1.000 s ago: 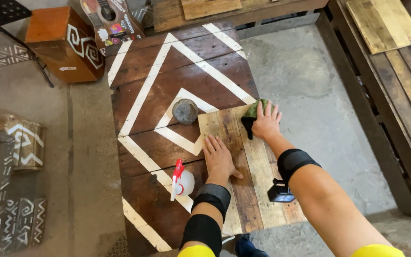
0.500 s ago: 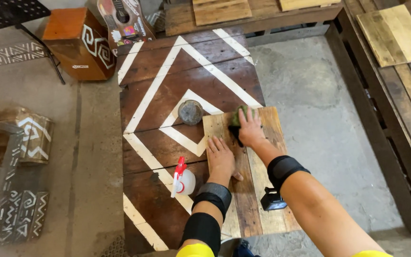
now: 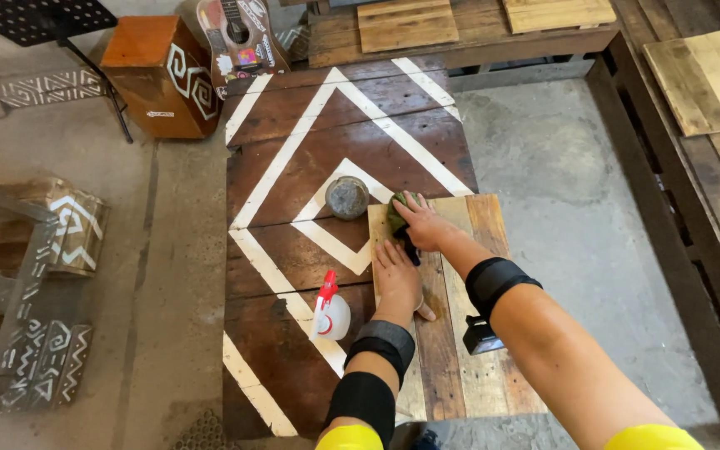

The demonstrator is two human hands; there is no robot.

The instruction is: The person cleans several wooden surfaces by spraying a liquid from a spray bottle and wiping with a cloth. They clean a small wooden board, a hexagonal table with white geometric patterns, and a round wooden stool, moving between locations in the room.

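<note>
My right hand [image 3: 423, 225] presses a dark green cloth [image 3: 396, 218] onto the far left corner of a pale wooden slat board [image 3: 468, 358]. The board lies on a dark brown table [image 3: 293, 150] painted with white diamond lines. My left hand [image 3: 396, 278] rests flat on the board's left side, fingers spread, just below the cloth. A white spray bottle with a red nozzle [image 3: 329, 311] stands to the left of my left wrist. A small round grey tin [image 3: 347, 197] sits on the table beyond the board.
A small black block [image 3: 480, 335] lies on the board under my right forearm. A brown wooden box drum [image 3: 160, 75] and a guitar [image 3: 239, 37] stand at the table's far left. Pallet benches [image 3: 693, 167] run along the right and back. Patterned stools [image 3: 43, 275] are at left.
My right hand has slid the green cloth leftward across the board's far edge, from the right corner to the left corner. My left hand has stayed flat on the board.
</note>
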